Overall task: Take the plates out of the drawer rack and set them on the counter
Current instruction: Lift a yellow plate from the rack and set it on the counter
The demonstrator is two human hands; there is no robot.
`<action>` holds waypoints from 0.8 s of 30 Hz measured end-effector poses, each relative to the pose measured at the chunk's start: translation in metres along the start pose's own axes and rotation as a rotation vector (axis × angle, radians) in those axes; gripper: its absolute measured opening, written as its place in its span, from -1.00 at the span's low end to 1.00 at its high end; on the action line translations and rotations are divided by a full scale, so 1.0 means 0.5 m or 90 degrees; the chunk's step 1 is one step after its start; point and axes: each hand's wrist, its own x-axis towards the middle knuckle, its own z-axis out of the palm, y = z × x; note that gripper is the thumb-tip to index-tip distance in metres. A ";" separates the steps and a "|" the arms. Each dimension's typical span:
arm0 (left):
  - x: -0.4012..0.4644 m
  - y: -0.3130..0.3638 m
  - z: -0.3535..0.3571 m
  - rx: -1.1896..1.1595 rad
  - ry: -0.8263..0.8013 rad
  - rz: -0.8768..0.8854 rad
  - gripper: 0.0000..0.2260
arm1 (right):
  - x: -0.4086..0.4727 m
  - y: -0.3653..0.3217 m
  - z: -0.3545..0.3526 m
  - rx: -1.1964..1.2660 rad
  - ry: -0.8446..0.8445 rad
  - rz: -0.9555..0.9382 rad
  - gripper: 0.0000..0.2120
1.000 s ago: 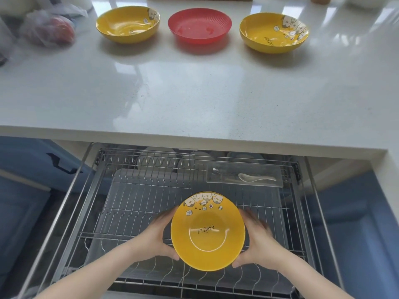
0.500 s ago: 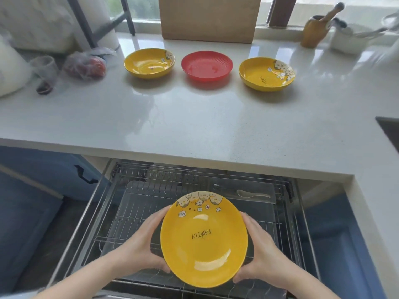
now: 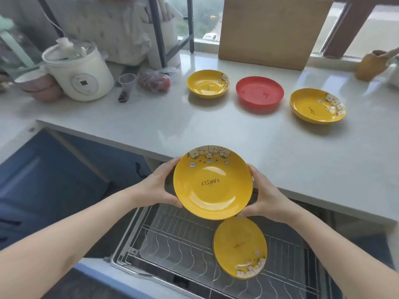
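I hold a yellow "FAMILY" plate (image 3: 212, 182) in both hands at the counter's front edge, above the open drawer rack (image 3: 172, 240). My left hand (image 3: 158, 186) grips its left rim and my right hand (image 3: 262, 196) grips its right rim. Another yellow plate (image 3: 240, 248) stands tilted in the rack below. On the white counter (image 3: 216, 130) sit a small yellow plate (image 3: 208, 83), a red plate (image 3: 259, 92) and a larger yellow plate (image 3: 317, 105) in a row.
A white rice cooker (image 3: 79, 72), a clear cup (image 3: 127, 82) and a bagged red item (image 3: 155, 82) stand at the counter's back left. A cardboard sheet (image 3: 267, 31) leans at the window. A wooden holder (image 3: 371, 65) is at the far right.
Both hands have lifted the yellow plate up out of the rack to counter-edge height. The view has tilted up and left, showing a second plate still in the rack.
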 end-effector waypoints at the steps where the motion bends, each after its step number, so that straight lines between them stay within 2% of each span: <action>1: 0.018 -0.010 -0.019 0.004 0.002 -0.004 0.05 | 0.030 -0.005 -0.004 -0.009 -0.004 0.002 0.15; 12: 0.226 -0.114 -0.200 0.031 -0.018 -0.031 0.05 | 0.310 -0.025 -0.025 -0.031 0.006 0.025 0.03; 18: 0.311 -0.134 -0.258 0.083 -0.017 -0.020 0.04 | 0.407 -0.020 -0.037 -0.070 0.037 0.048 0.14; 24: 0.374 -0.164 -0.318 0.114 -0.028 -0.028 0.05 | 0.482 -0.031 -0.043 -0.092 0.066 0.039 0.12</action>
